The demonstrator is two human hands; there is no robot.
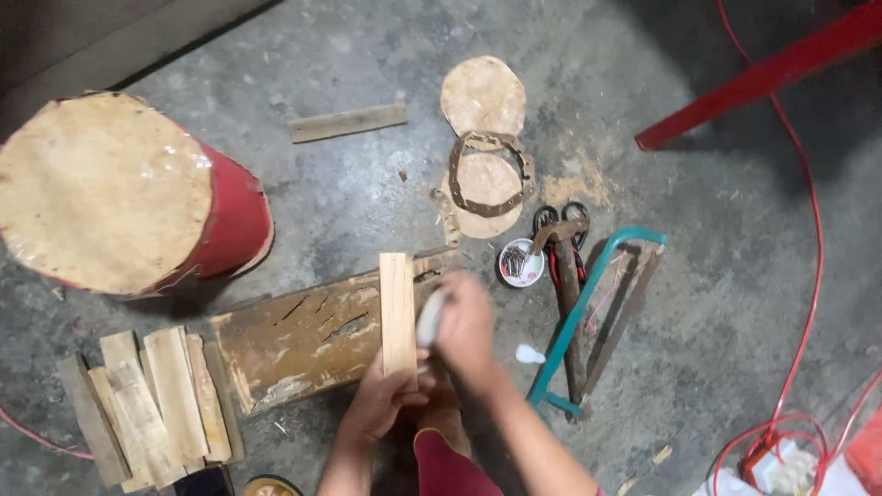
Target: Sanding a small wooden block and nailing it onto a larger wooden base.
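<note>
Bare grey concrete floor point(698, 367), a worn brown wooden board point(303, 344) lying flat as a work block.

The left hand point(381, 404) clasps a pale narrow wooden slat point(398, 312) upright on the board's right end; the right hand point(467, 331), blurred, is closed round a whitish object point(430, 317) pressed to the slat's right edge, seemingly mid-rubbing. Next calls for a steady slat. A teal-framed saw point(588, 312) lies right of the board.

I can make out no labels, signs or screens; the one package-like thing I see is a small round white tin point(521, 264) lying open on the floor, right of the plank and left of the teal saw, dark bits inside
</note>
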